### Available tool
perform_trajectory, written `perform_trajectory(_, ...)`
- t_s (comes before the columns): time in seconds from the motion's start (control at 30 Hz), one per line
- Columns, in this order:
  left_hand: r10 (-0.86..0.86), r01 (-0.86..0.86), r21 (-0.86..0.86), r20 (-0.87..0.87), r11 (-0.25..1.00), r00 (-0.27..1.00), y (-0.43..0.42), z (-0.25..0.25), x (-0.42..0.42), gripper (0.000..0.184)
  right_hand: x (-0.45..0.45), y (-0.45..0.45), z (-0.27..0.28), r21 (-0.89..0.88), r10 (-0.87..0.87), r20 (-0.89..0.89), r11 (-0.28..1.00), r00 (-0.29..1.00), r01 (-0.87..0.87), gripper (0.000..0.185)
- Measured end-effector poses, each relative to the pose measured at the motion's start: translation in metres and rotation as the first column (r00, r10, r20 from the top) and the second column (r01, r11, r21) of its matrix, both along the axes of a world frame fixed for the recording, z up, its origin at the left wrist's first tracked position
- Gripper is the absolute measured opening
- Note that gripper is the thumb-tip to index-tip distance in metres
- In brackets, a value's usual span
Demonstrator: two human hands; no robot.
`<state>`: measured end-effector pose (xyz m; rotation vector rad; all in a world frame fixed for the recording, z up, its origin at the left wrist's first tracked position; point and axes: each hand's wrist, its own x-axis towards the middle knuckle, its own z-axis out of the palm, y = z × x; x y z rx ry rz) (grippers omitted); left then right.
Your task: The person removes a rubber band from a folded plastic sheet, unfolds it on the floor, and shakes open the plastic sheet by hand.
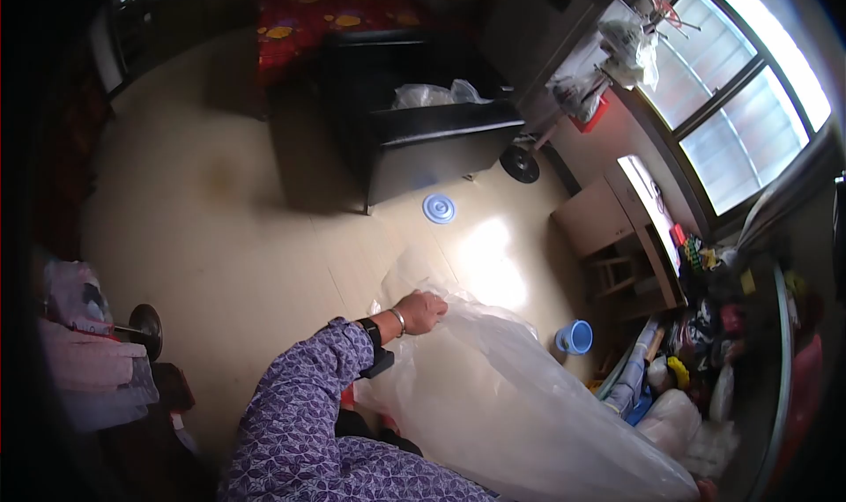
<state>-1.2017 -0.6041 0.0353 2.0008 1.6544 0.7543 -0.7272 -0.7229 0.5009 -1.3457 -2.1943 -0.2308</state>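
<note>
My left hand (421, 312), with a bracelet and a dark watch at the wrist, is closed on the upper edge of a large translucent plastic sheet (493, 387). I cannot tell whether the sheet is a single layer or a big bag. It hangs in loose folds from my fingers toward the lower right. A small reddish patch at the sheet's lower right corner seems to be part of my right hand (708, 490); its fingers are almost entirely hidden. A purple patterned sleeve (295, 396) covers my left arm.
A blue lid (439, 208) lies on the floor before a black seat (432, 141) with plastic on it. A blue bucket (574, 337) stands right of the sheet, near a desk (617, 220) and piled bags (674, 423). Pink cloth (92, 361) lies at the left.
</note>
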Motion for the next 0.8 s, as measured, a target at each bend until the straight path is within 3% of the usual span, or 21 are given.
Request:
perform_trajectory(0.1, 0.159, -0.147, -0.109, 0.113, 0.983, 0.981, -0.006, -0.02, 0.01, 0.015, 0.005, 0.003, 0.008, 0.135, -0.089, 0.015, 0.987, 0.996, 0.086, 0.024)
perform_trajectory(0.17, 0.254, -0.219, -0.142, 0.314, 0.965, 0.915, -0.018, -0.022, 0.008, 0.019, 0.01, 0.012, 0.01, 0.24, -0.188, -0.031, 0.952, 0.982, 0.19, 0.03)
perform_trajectory(0.2, 0.278, -0.274, -0.052, 0.275, 0.96, 0.92, -0.021, -0.031, 0.008, 0.019, 0.014, 0.022, 0.019, 0.265, -0.206, 0.037, 0.946, 0.978, 0.189, 0.028)
perform_trajectory(0.23, 0.243, -0.285, 0.107, 0.295, 0.953, 0.924, -0.033, 0.003, -0.002, 0.017, 0.014, 0.033, 0.028, 0.287, -0.215, 0.107, 0.942, 0.971, 0.177, 0.027)
perform_trajectory(0.3, 0.22, -0.262, 0.155, 0.243, 0.953, 0.945, -0.042, 0.006, -0.022, 0.014, 0.02, 0.051, 0.03, 0.322, -0.221, 0.211, 0.936, 0.952, 0.146, 0.025)
perform_trajectory(0.43, 0.329, -0.376, 0.223, 0.222, 0.899, 0.918, -0.041, 0.031, -0.066, 0.006, 0.034, 0.075, 0.025, 0.371, -0.212, 0.328, 0.925, 0.921, 0.081, 0.023)
perform_trajectory(0.6, 0.413, -0.394, 0.561, 0.1, 0.728, 0.905, -0.042, 0.122, -0.173, 0.008, 0.002, 0.132, 0.023, 0.461, -0.213, 0.174, 0.88, 0.962, 0.112, 0.028)
perform_trajectory(0.67, 0.511, -0.415, 0.585, 0.001, 0.697, 0.86, -0.056, 0.169, -0.208, 0.006, -0.015, 0.158, 0.028, 0.485, -0.205, 0.12, 0.866, 0.971, 0.122, 0.03)
perform_trajectory(0.7, 0.478, -0.453, 0.601, 0.13, 0.658, 0.868, -0.061, 0.18, -0.222, 0.009, -0.025, 0.172, 0.033, 0.49, -0.198, 0.088, 0.862, 0.976, 0.131, 0.031)
perform_trajectory(0.73, 0.547, -0.49, 0.583, 0.091, 0.648, 0.832, -0.076, 0.207, -0.228, 0.012, -0.036, 0.188, 0.037, 0.499, -0.186, 0.048, 0.856, 0.981, 0.137, 0.033)
perform_trajectory(0.77, 0.624, -0.455, 0.701, 0.018, 0.55, 0.781, -0.082, 0.212, -0.246, 0.014, -0.048, 0.203, 0.04, 0.502, -0.166, 0.003, 0.853, 0.986, 0.142, 0.034)
perform_trajectory(0.8, 0.652, -0.477, 0.663, -0.023, 0.577, 0.758, -0.09, 0.23, -0.247, 0.012, -0.057, 0.223, 0.045, 0.484, -0.145, -0.054, 0.861, 0.988, 0.153, 0.035)
